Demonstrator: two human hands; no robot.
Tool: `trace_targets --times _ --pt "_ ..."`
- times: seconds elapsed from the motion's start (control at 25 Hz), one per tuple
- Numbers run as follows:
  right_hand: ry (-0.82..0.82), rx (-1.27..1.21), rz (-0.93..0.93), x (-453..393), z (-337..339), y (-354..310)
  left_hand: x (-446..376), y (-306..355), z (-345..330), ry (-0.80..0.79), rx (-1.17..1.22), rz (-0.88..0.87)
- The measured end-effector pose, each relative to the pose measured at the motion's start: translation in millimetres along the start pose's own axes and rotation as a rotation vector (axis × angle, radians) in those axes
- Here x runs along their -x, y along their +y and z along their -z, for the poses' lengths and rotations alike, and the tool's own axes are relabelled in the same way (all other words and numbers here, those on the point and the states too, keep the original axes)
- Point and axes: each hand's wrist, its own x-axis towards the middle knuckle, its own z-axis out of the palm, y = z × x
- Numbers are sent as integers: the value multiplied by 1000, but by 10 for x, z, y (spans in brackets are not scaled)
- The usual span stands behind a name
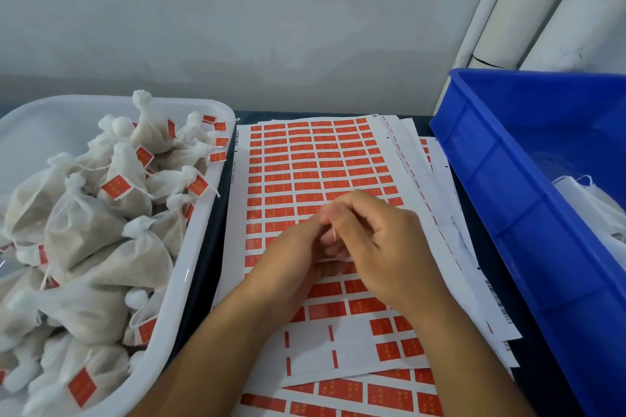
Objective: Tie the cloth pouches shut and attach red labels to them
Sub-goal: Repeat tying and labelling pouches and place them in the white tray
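Label sheets (315,159) covering a dark table (203,247) below a pale wall (237,10); left hand (291,254) and right hand (382,240) meeting, fingers curling, possibly pinching a label.

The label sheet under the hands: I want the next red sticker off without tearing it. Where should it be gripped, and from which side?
Probably from the near, already-peeled edge of the label sheet. Pinch a corner of a red label that borders the bare backing. That exposed edge lets a fingertip get under it. Both the left hand and right hand are busy together.
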Motion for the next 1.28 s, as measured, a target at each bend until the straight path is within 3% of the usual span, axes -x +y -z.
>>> trace_targets --times 0.2,0.28,0.44,0.6,0.76,0.96,1.12,1.28 --pt "-21 -27 -11 -11 -46 57 50 80 117 -36 579 33" --pt "-50 -88 -51 -23 -51 61 57 124 145 -23 622 17" --pt "-37 -127 -133 -58 -41 111 35 113 127 98 439 -70" --pt "22 -80 -219 -76 -12 188 30 84 134 224 172 -51" --pt "58 126 -213 -72 13 210 26 59 143 350 -586 -84" --pt "-48 221 -151 -47 18 208 -14 -104 136 426 -1212 -292" --pt "-82 50 -147 -41 40 160 -34 -123 150 399 -1255 -374" --pt "-139 -30 -127 -41 72 154 -19 -141 115 231 -1187 -455"
